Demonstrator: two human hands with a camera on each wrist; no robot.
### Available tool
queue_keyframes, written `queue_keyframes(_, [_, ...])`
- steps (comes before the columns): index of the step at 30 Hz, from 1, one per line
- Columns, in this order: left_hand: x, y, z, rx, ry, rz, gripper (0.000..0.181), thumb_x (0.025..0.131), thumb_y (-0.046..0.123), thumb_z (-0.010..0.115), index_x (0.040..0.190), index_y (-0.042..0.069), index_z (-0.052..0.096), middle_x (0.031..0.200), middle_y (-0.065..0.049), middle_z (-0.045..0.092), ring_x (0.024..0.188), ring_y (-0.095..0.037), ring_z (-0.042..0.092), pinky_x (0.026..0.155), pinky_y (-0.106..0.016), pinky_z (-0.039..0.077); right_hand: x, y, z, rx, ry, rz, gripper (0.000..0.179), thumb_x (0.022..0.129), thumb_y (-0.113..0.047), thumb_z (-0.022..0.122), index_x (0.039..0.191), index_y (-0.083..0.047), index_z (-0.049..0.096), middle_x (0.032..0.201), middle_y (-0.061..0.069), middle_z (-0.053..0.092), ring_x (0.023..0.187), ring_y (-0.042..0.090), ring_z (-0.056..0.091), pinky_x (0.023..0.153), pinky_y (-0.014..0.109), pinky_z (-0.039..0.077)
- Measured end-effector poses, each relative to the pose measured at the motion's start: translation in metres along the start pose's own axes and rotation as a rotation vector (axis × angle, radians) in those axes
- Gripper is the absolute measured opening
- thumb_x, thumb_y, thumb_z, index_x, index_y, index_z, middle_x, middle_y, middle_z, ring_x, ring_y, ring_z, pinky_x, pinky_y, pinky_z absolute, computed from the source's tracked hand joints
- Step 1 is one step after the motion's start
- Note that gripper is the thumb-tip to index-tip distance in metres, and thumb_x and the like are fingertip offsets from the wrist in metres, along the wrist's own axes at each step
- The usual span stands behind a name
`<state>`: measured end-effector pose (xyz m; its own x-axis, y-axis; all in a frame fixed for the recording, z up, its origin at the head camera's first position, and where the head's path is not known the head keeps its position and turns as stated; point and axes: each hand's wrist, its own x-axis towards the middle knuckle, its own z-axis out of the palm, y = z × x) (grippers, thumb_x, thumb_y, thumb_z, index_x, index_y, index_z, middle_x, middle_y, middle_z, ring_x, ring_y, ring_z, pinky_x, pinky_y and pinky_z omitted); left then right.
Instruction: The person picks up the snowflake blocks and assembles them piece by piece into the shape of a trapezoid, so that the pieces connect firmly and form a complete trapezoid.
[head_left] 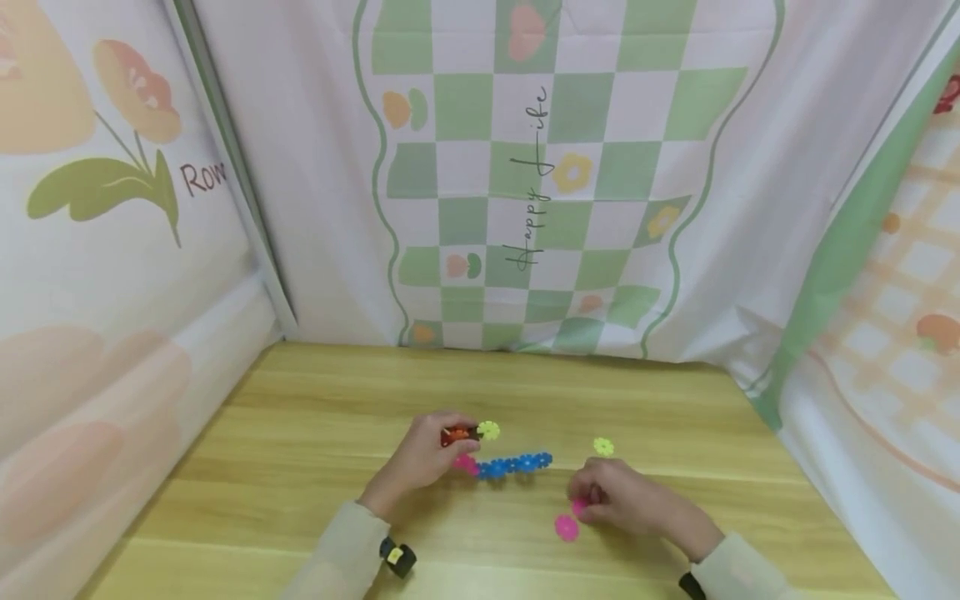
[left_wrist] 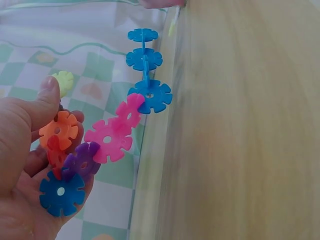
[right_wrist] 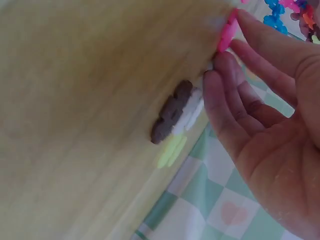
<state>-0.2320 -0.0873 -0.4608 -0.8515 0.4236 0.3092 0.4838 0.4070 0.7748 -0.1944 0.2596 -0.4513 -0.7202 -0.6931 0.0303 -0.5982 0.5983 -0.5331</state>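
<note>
My left hand grips one end of a chain of plastic snowflake pieces just above the wooden table. In the left wrist view the hand holds orange, purple and blue pieces, from which pink pieces and then blue ones stick out. A yellow-green piece shows at the fingertips. My right hand pinches a loose pink piece on edge against the table; the right wrist view shows the same pink piece between thumb and fingers.
A second pink piece lies flat near my right hand, and a yellow-green piece lies behind it. A dark brown piece and a white one lie by my right fingertips. Patterned cloth walls enclose the table on three sides.
</note>
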Motion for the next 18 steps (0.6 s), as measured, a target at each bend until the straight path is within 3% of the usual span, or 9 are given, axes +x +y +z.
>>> queue_keyframes(5, [0.000, -0.001, 0.000, 0.001, 0.001, 0.002, 0.028, 0.099, 0.015, 0.076, 0.125, 0.006, 0.075, 0.122, -0.013, 0.075, 0.099, -0.016, 0.074, 0.081, -0.023, 0.062, 0.003, 0.003, 0.001, 0.067, 0.018, 0.039, 0.015, 0.088, -0.013, 0.084, 0.094, -0.016, 0.070, 0.088, -0.006, 0.068, 0.080, 0.001, 0.060, 0.069, 0.021, 0.056])
queue_keyframes(9, [0.000, 0.001, -0.003, -0.008, -0.007, -0.013, 0.029, 0.099, 0.015, 0.076, 0.126, 0.006, 0.075, 0.123, -0.012, 0.075, 0.098, -0.015, 0.074, 0.081, -0.021, 0.062, 0.013, 0.004, -0.006, 0.089, 0.165, 0.142, 0.014, 0.089, -0.007, 0.081, 0.097, -0.013, 0.071, 0.088, -0.006, 0.072, 0.080, 0.001, 0.065, 0.072, 0.021, 0.059])
queue_keyframes(13, [0.000, 0.002, -0.004, -0.002, -0.006, -0.024, 0.029, 0.098, 0.016, 0.076, 0.127, 0.008, 0.075, 0.122, -0.010, 0.076, 0.099, -0.015, 0.074, 0.082, -0.020, 0.061, 0.028, -0.001, -0.017, 0.164, 0.334, 0.240, 0.014, 0.093, -0.016, 0.080, 0.104, -0.011, 0.074, 0.093, -0.003, 0.076, 0.083, 0.006, 0.069, 0.076, 0.021, 0.061])
queue_keyframes(18, [-0.001, 0.001, -0.002, 0.010, -0.002, -0.007, 0.030, 0.098, 0.016, 0.077, 0.127, 0.008, 0.075, 0.122, -0.010, 0.075, 0.101, -0.016, 0.074, 0.082, -0.019, 0.060, 0.049, -0.010, -0.024, 0.304, 0.396, 0.278, 0.023, 0.095, -0.027, 0.080, 0.109, -0.009, 0.075, 0.098, 0.004, 0.078, 0.087, 0.014, 0.074, 0.080, 0.031, 0.064])
